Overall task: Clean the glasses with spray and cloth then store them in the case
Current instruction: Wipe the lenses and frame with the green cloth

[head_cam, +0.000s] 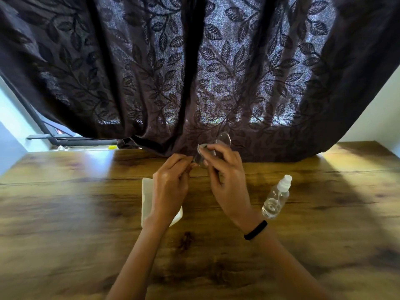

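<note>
I hold the clear-framed glasses (224,138) up above the wooden table (65,202), in front of the dark curtain. My left hand (172,185) pinches the glasses at their left end. My right hand (227,182) presses a small grey cloth (203,148) against the left lens. The right lens sticks up past my right fingers. A white glasses case (148,195) lies on the table under my left hand, partly hidden by it. A clear spray bottle (276,197) with a white cap stands to the right of my right wrist.
A dark leaf-patterned curtain (194,72) hangs over the table's far edge. A window frame (54,139) shows at the far left and a white wall (378,118) at the right. A black band sits on my right wrist.
</note>
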The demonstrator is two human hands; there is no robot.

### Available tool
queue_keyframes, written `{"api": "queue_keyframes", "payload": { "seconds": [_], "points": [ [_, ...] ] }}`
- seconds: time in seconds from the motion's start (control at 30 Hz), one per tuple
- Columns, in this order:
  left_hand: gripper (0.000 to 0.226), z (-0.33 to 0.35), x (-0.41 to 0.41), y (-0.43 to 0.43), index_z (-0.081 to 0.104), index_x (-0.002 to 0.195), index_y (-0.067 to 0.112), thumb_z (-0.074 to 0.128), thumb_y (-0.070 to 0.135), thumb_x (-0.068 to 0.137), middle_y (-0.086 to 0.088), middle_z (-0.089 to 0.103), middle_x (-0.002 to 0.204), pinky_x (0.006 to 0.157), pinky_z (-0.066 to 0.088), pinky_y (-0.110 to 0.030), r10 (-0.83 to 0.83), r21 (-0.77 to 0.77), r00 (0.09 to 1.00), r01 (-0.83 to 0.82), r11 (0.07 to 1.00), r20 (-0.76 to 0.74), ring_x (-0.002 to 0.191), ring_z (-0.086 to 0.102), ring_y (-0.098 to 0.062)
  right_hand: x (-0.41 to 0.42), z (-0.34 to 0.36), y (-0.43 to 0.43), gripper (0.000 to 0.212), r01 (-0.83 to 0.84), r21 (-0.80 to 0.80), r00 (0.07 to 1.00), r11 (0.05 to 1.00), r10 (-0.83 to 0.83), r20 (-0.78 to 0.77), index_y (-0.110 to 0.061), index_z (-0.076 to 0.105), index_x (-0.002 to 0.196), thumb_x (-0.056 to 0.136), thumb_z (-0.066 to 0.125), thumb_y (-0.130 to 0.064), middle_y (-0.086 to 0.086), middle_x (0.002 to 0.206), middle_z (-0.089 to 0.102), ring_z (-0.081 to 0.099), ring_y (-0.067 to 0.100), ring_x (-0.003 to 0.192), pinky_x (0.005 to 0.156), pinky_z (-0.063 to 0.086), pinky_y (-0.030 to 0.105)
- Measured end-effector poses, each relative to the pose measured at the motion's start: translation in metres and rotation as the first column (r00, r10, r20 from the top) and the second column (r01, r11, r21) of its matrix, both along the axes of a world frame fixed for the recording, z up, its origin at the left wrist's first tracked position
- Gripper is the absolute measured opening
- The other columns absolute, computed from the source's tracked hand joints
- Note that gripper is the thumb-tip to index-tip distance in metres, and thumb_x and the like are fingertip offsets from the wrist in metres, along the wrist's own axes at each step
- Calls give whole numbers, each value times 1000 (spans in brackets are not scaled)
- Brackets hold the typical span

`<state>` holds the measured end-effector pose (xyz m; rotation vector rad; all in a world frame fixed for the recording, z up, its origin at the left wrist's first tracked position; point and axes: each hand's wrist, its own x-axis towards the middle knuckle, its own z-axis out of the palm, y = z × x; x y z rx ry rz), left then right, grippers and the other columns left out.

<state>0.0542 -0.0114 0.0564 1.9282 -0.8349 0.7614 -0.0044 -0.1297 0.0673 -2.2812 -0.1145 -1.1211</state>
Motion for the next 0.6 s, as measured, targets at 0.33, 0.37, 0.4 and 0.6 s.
{"api": "queue_keyframes", "payload": {
  "seconds": [0.33, 0.37, 0.4, 0.6],
  "points": [
    [13, 3, -1, 8, 69, 86, -5, 58, 1, 81, -12, 67, 83, 71, 42, -8, 68, -76, 998, -67, 995, 12, 77, 50, 1, -2, -10, -16, 38, 20, -148, 1000, 989, -20, 2, -7, 59, 118, 83, 55, 6, 10, 117, 61, 47, 22, 99, 91, 35, 17],
    [13, 4, -1, 8, 69, 86, -5, 59, 0, 80, -11, 66, 83, 72, 42, -6, 66, -79, 998, -64, 995, 21, 77, 50, 1, -1, -9, -20, 37, 40, -122, 999, 992, -40, 0, -7, 59, 118, 83, 56, 6, 10, 116, 62, 49, 24, 97, 90, 35, 16],
    [12, 6, -1, 7, 68, 86, -5, 59, -1, 80, -11, 66, 83, 72, 41, -4, 56, -86, 998, -53, 995, 33, 77, 50, 2, 1, -8, -22, 37, 49, -100, 999, 994, -49, -1, -7, 59, 119, 84, 56, 5, 10, 115, 62, 51, 25, 97, 90, 35, 16],
    [11, 8, -3, 4, 68, 84, -7, 58, -5, 79, -10, 64, 81, 66, 48, -13, 26, -118, 998, -18, 993, 63, 74, 51, 0, -1, -4, -12, 37, 19, -105, 1000, 994, -19, 0, -10, 57, 122, 87, 48, -1, 10, 116, 59, 44, 22, 99, 89, 39, 21]
  ]
}}
